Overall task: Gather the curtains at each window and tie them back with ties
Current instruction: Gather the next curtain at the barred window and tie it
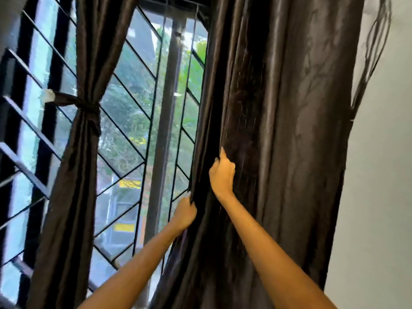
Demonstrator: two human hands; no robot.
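1. I see the left hand at the inner edge of the right curtain; its fingers curl round that edge and pinch a fold of the dark fabric; the forearm rises from bottom centre.
2. The right hand sits higher and just beside it on the same curtain; fingers curled into the folds, gripping a bunch of cloth; one finger points upward along a pleat.
3. The right curtain hangs loose and untied; it covers the right side of the window grille and reaches the grey wall.
4. The left curtain is already gathered; a dark tie cinches it at mid-height, with one end running left to the grille.
5. Green foliage shows through the glass, blurred.
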